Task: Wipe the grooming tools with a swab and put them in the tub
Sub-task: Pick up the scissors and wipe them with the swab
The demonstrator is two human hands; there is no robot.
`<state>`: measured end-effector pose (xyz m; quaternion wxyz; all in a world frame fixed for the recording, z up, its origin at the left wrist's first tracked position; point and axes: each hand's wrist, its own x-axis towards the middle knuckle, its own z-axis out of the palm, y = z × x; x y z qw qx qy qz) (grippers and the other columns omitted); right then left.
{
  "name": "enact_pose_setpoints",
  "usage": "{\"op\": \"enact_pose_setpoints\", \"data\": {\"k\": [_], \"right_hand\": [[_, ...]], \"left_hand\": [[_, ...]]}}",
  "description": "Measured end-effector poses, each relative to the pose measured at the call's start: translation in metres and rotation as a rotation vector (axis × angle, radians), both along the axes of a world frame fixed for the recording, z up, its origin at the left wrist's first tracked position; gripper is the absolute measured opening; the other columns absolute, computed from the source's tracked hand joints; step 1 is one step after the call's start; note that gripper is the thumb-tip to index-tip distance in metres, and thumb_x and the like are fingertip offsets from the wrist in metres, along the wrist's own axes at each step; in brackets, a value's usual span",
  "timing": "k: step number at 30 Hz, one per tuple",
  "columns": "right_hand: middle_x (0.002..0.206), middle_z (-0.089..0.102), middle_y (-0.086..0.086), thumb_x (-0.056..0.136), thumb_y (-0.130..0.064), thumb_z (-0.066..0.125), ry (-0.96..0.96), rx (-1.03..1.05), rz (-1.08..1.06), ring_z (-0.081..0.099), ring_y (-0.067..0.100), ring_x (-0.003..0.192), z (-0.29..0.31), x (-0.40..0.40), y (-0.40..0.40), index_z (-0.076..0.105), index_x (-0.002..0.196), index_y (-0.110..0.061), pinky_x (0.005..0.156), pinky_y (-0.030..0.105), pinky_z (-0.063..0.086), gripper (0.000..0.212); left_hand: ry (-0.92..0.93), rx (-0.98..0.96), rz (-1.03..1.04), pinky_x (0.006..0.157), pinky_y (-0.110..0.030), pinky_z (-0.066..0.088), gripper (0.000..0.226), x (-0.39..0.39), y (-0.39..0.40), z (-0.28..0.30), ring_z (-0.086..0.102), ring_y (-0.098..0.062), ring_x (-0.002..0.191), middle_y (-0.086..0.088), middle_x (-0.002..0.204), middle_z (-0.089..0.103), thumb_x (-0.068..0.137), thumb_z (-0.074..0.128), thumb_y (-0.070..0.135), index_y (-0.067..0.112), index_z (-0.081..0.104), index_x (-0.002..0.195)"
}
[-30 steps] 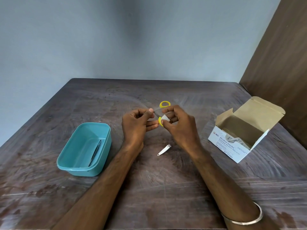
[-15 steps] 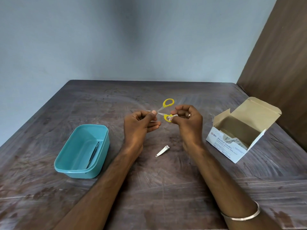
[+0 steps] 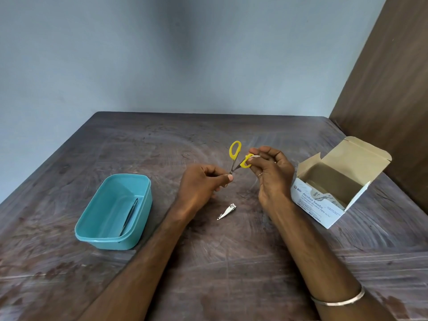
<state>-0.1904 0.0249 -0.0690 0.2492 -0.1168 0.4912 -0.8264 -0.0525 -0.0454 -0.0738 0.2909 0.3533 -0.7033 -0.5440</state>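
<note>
Scissors [image 3: 234, 158], yellow-handled: blade end is pinched in the curled left hand [image 3: 203, 184], handles spread and raised above the table [image 3: 231, 262]. Swab [image 3: 254, 156], white: pressed to the lower handle loop by the curled right hand [image 3: 272, 174]. Nail clipper [image 3: 226, 211]: laid on the table between the wrists. Tub [image 3: 115, 212], teal: set at left, tweezers [image 3: 129, 216] contained. Swab box [image 3: 335, 184]: stood open at right.

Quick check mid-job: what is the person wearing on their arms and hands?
Both forearms are bare, with no sleeves in view. The right wrist carries a thin silver bangle. The right hand wears a slim ring on one finger. The left hand shows no ring, watch or glove.
</note>
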Motion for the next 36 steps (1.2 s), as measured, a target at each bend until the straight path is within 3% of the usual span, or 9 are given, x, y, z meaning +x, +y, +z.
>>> {"op": "enact_pose_setpoints", "data": {"k": [6, 11, 16, 21, 27, 32, 36], "right_hand": [[0.091, 0.076, 0.012, 0.077, 0.021, 0.065, 0.049, -0.007, 0.034, 0.074, 0.017, 0.074, 0.0, 0.003, -0.001, 0.065, 0.088, -0.007, 0.068, 0.027, 0.061, 0.031], [0.099, 0.076, 0.017, 0.082, 0.016, 0.062, -0.012, 0.019, 0.055, 0.075, 0.029, 0.095, -0.004, 0.006, -0.002, 0.066, 0.092, -0.006, 0.077, 0.034, 0.062, 0.024], [0.095, 0.076, 0.018, 0.086, 0.014, 0.057, -0.148, -0.01, 0.17, 0.076, 0.024, 0.085, -0.002, 0.01, -0.002, 0.063, 0.097, -0.005, 0.074, 0.032, 0.063, 0.023], [0.094, 0.077, 0.017, 0.089, 0.013, 0.051, -0.282, -0.067, 0.313, 0.076, 0.026, 0.089, -0.001, 0.008, -0.003, 0.062, 0.093, -0.005, 0.078, 0.034, 0.063, 0.021], [0.102, 0.075, 0.021, 0.089, 0.009, 0.056, -0.255, -0.084, 0.371, 0.076, 0.028, 0.092, 0.001, 0.009, 0.001, 0.066, 0.098, -0.003, 0.079, 0.034, 0.062, 0.018], [0.088, 0.076, 0.017, 0.089, 0.004, 0.065, -0.109, 0.016, 0.219, 0.075, 0.029, 0.085, 0.0, 0.008, -0.001, 0.068, 0.103, 0.002, 0.076, 0.037, 0.063, 0.014], [0.081, 0.076, 0.011, 0.094, 0.002, 0.062, -0.004, 0.057, 0.133, 0.077, 0.024, 0.077, 0.001, 0.008, -0.001, 0.07, 0.096, -0.002, 0.071, 0.034, 0.064, 0.01]], "left_hand": [[-0.103, -0.262, 0.012, 0.059, -0.018, 0.043, 0.005, -0.001, -0.002, -0.002, 0.059, 0.003, 0.053, 0.01, 0.06, 0.069, 0.081, 0.077, 0.016, 0.02, 0.076, 0.077], [-0.136, -0.397, 0.093, 0.067, -0.031, 0.054, 0.011, -0.003, 0.004, -0.003, 0.065, -0.008, 0.061, 0.009, 0.068, 0.072, 0.079, 0.079, 0.019, 0.019, 0.079, 0.089], [-0.135, -0.493, 0.142, 0.07, -0.031, 0.055, 0.016, -0.004, 0.008, -0.004, 0.067, -0.011, 0.069, 0.002, 0.08, 0.076, 0.081, 0.077, 0.02, 0.017, 0.078, 0.097], [-0.115, -0.547, 0.174, 0.071, -0.031, 0.056, 0.017, -0.003, 0.008, -0.004, 0.069, -0.011, 0.073, 0.002, 0.085, 0.077, 0.081, 0.076, 0.02, 0.017, 0.078, 0.098], [-0.079, -0.48, 0.189, 0.063, -0.017, 0.045, 0.013, -0.003, 0.006, -0.001, 0.06, 0.001, 0.062, 0.009, 0.071, 0.07, 0.082, 0.076, 0.018, 0.016, 0.078, 0.095], [-0.013, -0.329, 0.164, 0.061, -0.025, 0.048, 0.007, -0.005, 0.003, -0.005, 0.054, 0.0, 0.051, 0.01, 0.061, 0.067, 0.08, 0.077, 0.016, 0.023, 0.076, 0.082], [0.013, -0.276, 0.158, 0.064, -0.034, 0.054, 0.024, -0.004, 0.001, -0.006, 0.056, -0.005, 0.05, 0.008, 0.056, 0.066, 0.08, 0.076, 0.013, 0.032, 0.068, 0.067]]}}
